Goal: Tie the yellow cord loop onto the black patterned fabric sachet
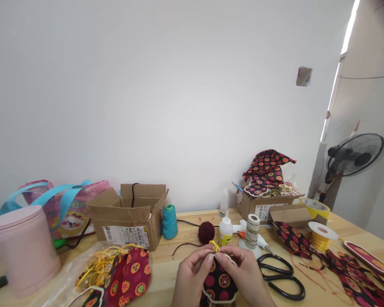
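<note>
Low in the middle of the view, both my hands hold a small padded fabric piece [219, 283], black with red and orange circles and a white edge. My left hand [192, 277] grips its left side, with the fingertips pinching at the top. My right hand [243, 273] grips the right side. Between the fingertips of both hands a small yellow cord loop [214, 246] sticks up from the top of the piece. Black scissors [281, 279] lie on the wooden table [169, 273] just right of my right hand.
A glue bottle [225, 230], a ribbon spool [252, 232], a dark red yarn ball [206, 232] and a teal thread cone [170, 221] stand behind my hands. Cardboard boxes [128, 217] sit further back, a pink container [22, 251] at left, yellow cord spool [320, 238] and patterned fabric at right.
</note>
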`<state>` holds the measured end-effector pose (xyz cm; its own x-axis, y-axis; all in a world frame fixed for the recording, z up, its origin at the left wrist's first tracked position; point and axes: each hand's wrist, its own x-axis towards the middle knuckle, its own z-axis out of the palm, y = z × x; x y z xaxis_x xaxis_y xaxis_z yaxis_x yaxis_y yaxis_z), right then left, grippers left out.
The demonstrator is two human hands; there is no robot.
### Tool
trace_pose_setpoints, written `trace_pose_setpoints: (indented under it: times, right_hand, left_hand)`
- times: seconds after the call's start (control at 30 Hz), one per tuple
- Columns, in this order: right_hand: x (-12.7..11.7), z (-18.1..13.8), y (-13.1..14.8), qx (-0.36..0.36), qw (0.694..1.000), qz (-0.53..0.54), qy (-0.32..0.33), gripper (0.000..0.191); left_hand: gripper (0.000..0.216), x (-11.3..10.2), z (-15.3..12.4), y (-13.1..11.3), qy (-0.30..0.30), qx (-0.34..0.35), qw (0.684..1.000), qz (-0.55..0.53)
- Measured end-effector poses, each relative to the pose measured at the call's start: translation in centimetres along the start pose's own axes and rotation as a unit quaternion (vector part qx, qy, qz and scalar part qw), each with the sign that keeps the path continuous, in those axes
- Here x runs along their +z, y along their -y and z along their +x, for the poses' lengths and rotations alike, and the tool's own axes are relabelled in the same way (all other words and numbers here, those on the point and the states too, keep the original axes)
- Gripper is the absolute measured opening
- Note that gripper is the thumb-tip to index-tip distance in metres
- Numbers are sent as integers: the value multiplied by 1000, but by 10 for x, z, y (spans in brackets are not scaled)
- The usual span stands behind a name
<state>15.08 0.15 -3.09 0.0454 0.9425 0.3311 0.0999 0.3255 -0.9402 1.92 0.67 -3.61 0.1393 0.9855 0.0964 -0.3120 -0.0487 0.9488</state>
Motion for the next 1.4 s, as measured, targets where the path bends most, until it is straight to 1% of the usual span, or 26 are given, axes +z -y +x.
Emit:
trace_pose_setpoints:
  times: [0.2,0.4,0.6,0.87,1.0,1.07,1.17,1.27,1.4]
  right_hand:
    - [-1,-2,-1,-7,1000,-14,11,23]
    - [1,-3,4,-6,1000,9,26,32]
    - [3,-2,3,-3,999,15,38,29]
    - [1,-2,4,-7,999,10,37,30]
    - [1,-2,0,11,999,12,44,33]
    - [2,-2,0,16,999,8,42,32]
    - [2,-2,4,5,999,-4,34,29]
    - [3,-3,6,-3,1000,-7,27,29]
    - [4,-3,6,20,999,19,34,31]
  left_hand:
    - [30,1,-1,1,-12,-9,1000,-7]
    - [31,-3,2,6,-42,-20,999,-15]
    - [30,-4,4,7,-55,-1,999,-1]
    - [32,-6,4,9,-51,-16,999,-6]
    - [31,-7,4,11,-52,-27,998,-14]
    - [32,-6,4,10,-47,-32,998,-19]
    - [32,-4,2,5,-36,-25,999,-18]
    - [30,-2,2,1,-38,-17,999,-17]
    - [30,-4,3,3,-48,-50,996,-51]
